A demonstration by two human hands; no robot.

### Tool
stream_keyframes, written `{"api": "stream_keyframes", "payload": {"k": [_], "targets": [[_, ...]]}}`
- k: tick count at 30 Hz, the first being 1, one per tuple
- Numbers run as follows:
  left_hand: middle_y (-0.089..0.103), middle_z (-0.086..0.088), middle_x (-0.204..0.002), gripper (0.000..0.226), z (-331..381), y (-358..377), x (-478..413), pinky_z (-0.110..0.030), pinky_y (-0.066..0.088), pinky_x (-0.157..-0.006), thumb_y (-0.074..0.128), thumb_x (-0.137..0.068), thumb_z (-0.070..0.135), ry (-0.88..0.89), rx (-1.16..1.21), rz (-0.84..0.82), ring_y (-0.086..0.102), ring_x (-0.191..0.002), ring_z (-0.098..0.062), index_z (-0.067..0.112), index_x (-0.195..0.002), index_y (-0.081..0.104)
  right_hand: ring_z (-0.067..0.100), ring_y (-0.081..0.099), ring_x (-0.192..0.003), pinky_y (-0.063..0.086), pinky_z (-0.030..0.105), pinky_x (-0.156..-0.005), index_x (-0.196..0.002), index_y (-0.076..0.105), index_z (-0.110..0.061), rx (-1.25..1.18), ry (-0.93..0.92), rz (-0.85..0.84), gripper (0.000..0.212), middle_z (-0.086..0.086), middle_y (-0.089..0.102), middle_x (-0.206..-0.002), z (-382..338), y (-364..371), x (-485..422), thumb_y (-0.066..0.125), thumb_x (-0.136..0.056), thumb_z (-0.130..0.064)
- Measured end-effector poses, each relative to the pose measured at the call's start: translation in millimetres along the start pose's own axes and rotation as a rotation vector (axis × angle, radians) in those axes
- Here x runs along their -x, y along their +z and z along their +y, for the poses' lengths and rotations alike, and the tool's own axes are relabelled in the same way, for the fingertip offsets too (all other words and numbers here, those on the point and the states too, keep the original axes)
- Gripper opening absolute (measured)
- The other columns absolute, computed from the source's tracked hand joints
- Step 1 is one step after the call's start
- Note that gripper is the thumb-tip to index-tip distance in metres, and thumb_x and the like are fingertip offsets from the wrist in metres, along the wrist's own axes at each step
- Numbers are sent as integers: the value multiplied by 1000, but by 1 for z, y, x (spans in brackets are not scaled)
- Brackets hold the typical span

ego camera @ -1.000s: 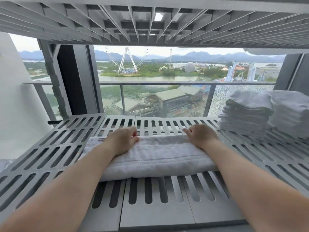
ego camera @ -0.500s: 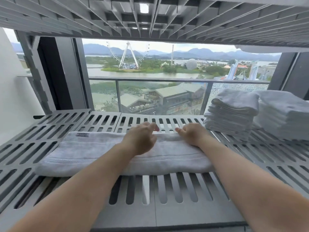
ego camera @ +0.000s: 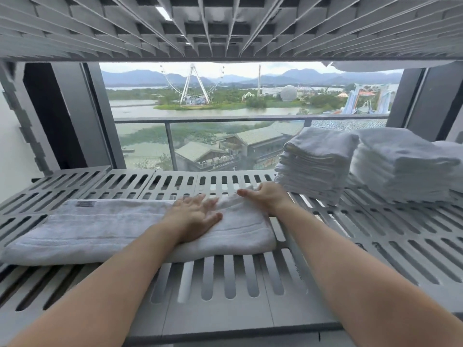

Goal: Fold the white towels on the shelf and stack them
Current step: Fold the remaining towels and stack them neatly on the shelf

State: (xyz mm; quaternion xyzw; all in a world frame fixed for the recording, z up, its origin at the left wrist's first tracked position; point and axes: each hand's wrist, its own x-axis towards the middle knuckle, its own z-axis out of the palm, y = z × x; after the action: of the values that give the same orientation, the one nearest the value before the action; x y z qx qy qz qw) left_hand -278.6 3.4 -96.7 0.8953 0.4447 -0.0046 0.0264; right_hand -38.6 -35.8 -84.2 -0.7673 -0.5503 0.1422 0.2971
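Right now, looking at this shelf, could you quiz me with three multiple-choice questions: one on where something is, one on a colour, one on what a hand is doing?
1. Where do the stacks of folded white towels stand relative to the long folded white towel? A: left of it. B: right of it. C: on top of it.
2. What colour is the slotted shelf? A: grey. B: red. C: yellow.
3. How is the left hand? A: clenched in the air. B: flat on the long towel. C: lifting a stack.
Answers:
1. B, the stacks sit toward the shelf's right end.
2. A, its slats are plain grey.
3. B, its fingers lie spread on the cloth.
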Motion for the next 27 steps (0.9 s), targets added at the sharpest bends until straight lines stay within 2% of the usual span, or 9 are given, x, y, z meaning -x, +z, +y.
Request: {"api": "stream_keyframes", "payload": {"k": [2,4,5,8,10,12,18,22,27], "targets": [[0,1,-169,71,1,1,-1,-48,0,-125,13,-95,75,-11,-12,4,2,-155,-24,44,-158,4,18,48,-58,37,34,-59,-57,47,-19,-66,7,13,61,-2,49,-59,2,-1,7,68,-74,-74],[0,1,-169,70,1,2,-2,-46,-1,-125,12,-96,73,-15,-17,13,3,-155,-23,44,-158,4,21,59,-76,46,31,-67,-79,65,-14,-104,28,-49,62,3,62,-80,3,-2,11,69,-71,-76],[-1,1,-169,69,1,2,-2,-45,-1,-125,13,-96,73,-16,-12,23,3,-155,-23,44,-158,4,22,62,-87,48,30,-73,-96,71,-9,-98,37,-79,72,6,67,-94,2,-2,12,69,-70,-76],[-2,3,-169,68,0,4,-1,-47,3,-124,17,-95,74,-26,9,55,4,-155,-23,47,-157,8,23,62,-94,46,26,-75,-117,68,-5,-54,58,-133,82,7,69,-113,-3,-2,19,72,-70,-72],[0,3,-169,67,2,4,-1,-46,5,-124,20,-96,73,-36,1,76,6,-155,-23,47,-157,11,22,64,-94,47,27,-75,-112,70,-8,-49,35,-135,67,6,71,-112,-7,2,22,74,-75,-64],[6,2,-169,66,5,2,0,-46,9,-124,24,-97,71,-50,-12,123,11,-154,-24,45,-157,15,19,64,-84,47,27,-70,-97,71,-13,-59,11,-83,42,5,74,-104,-11,6,26,72,-80,-52],[29,3,-163,60,-3,-5,16,-44,26,-119,28,-100,61,-90,-17,319,26,-149,-18,35,-154,28,21,63,-81,45,31,-70,-84,65,-19,-70,-17,63,29,-3,66,-83,-12,14,34,64,-86,-48],[36,5,-160,62,-30,-12,29,-44,29,-118,37,-97,63,-216,5,243,32,-146,-16,35,-152,33,21,65,-87,51,36,-82,-91,70,-16,-184,-16,25,30,-2,72,-92,-8,12,28,66,-85,-45],[22,2,-166,74,-27,-2,27,-51,10,-123,23,-94,72,-354,24,91,17,-153,-21,34,-157,24,19,70,-84,55,30,-77,-82,71,-13,-613,85,-53,25,2,74,-91,-14,10,23,74,-82,-37]]}}
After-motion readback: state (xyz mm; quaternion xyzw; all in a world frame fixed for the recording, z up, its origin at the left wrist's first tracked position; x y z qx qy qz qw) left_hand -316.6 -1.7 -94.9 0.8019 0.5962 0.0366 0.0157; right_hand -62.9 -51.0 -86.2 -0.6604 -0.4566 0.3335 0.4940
